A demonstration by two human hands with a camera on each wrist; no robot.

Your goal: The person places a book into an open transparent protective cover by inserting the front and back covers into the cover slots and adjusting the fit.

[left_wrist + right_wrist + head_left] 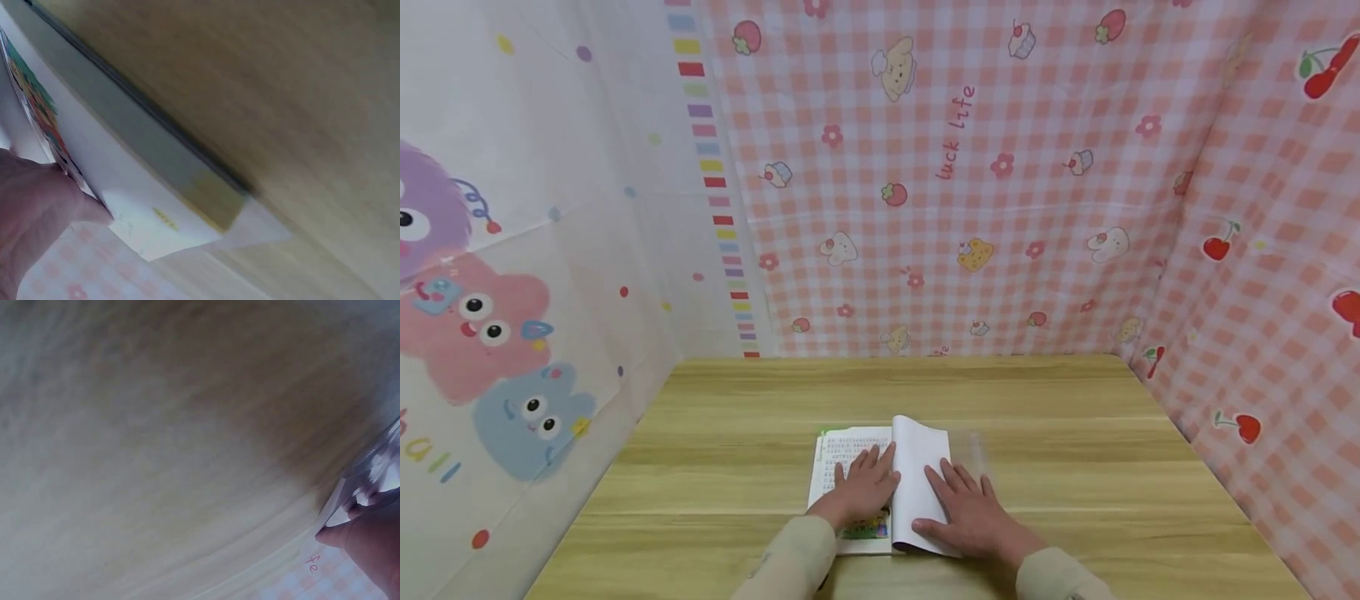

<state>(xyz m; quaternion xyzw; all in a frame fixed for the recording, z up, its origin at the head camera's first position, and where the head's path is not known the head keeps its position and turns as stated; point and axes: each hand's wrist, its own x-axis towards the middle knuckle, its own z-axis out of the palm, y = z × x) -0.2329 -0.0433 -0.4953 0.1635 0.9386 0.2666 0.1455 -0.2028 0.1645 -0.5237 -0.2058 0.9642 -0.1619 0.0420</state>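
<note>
An open book [829, 477] lies on the wooden table, its left page covered in printed text with a colourful picture at the bottom. A plain white sheet [913, 467] curves up from the middle and covers the right side. My left hand [863, 487] rests on the printed page with fingers spread, their tips by the centre fold. On the white sheet, my right hand [970, 510] presses with its fingers apart. Clear plastic [976, 448] sticks out past the sheet's right side, and it also shows near the right hand [372, 534] in the right wrist view. The left wrist view shows the book's thick page edges [134, 147].
The wooden table [715, 467] extends around the book on all sides. Behind it hangs a pink checked cloth [955, 208], which continues on the right. A white cloth with cartoon figures [490, 325] hangs along the left.
</note>
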